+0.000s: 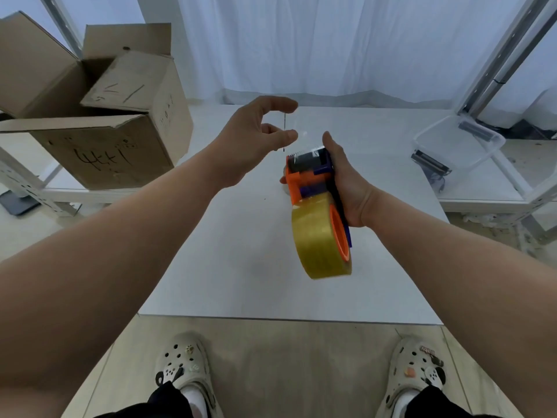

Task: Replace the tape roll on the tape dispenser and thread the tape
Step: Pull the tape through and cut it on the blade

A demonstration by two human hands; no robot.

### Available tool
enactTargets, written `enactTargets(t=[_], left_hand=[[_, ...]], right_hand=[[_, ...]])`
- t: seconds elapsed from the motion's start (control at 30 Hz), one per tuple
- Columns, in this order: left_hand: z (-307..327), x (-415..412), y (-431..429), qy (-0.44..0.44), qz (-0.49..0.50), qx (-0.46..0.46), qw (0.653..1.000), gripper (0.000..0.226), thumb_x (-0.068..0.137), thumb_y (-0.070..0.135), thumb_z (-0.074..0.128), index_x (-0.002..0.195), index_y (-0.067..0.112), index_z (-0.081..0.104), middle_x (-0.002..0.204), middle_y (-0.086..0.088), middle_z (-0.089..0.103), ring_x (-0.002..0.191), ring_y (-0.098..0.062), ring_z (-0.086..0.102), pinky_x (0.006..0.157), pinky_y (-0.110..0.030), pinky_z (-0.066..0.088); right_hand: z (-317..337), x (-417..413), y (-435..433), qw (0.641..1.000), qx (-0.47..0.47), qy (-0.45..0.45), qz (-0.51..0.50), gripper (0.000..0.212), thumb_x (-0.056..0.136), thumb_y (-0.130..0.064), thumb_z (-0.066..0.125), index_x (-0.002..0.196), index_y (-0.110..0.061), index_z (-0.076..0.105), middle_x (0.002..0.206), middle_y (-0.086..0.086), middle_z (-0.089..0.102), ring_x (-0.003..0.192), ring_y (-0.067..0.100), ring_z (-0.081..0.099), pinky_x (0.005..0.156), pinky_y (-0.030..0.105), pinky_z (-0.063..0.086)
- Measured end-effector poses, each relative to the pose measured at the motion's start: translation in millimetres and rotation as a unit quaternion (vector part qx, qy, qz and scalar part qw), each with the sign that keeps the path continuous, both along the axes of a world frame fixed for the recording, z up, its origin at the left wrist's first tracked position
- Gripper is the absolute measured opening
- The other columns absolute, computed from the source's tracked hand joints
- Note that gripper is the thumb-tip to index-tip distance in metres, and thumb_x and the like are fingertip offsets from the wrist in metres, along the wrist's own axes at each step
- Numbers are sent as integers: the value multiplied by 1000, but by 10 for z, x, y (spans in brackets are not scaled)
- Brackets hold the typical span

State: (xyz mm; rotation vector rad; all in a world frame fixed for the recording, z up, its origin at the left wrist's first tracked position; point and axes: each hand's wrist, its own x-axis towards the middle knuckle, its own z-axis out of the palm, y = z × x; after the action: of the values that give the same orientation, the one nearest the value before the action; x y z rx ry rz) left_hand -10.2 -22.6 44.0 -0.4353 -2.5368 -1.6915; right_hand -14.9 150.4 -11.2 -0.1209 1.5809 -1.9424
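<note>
While your right hand [346, 182] grips the tape dispenser [307, 173], tape roll [316, 239] seated at its near end, your left hand [256, 137] pinches the tape end [284, 128] beyond its blade [294, 154], where slack would likely fold it onto itself.

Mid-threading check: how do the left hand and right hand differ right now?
Grip: the left hand pinches the clear tape end between thumb and forefinger; the right hand wraps round the tape dispenser. Position: the left hand sits farther forward than the right hand. Load: the right hand carries the dispenser with its yellowish tape roll; the left hand holds only tape. Both are over the white table.
</note>
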Motion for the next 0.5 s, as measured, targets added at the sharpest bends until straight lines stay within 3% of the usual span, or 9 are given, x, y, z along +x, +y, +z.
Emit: enactTargets(t=[0.1,0.2,0.37,0.5], left_hand=[[-24,-22,17,-10,-13,-18,1000,39,86,17,65,123,22,51,126,15,50,80,-3,62,73,-7,49],[-46,-30,-10,-16,-12,-21,1000,40,86,17,65,124,21,51,126,15,49,84,-8,63,72,-6,48],[-63,-20,-83,-31,-7,-16,999,41,86,17,65,124,21,52,124,18,50,79,-1,62,75,-7,49],[-43,1,-120,-46,-12,-5,999,40,86,15,64,124,21,52,120,23,50,82,-4,63,74,-4,48]], right_hand=[[-18,11,11,998,54,10,17,74,85,-72,23,108,-14,64,113,20,62,96,28,61,88,41,53],[-32,14,31,997,68,14,22,82,82,-75,24,117,-11,61,121,24,61,103,32,59,96,46,48],[-20,48,5,997,70,16,26,76,86,-73,20,111,-15,63,115,19,64,93,27,64,87,41,53],[-31,63,-41,997,67,35,16,80,86,-71,23,125,-10,56,124,26,60,94,28,63,83,39,55]])
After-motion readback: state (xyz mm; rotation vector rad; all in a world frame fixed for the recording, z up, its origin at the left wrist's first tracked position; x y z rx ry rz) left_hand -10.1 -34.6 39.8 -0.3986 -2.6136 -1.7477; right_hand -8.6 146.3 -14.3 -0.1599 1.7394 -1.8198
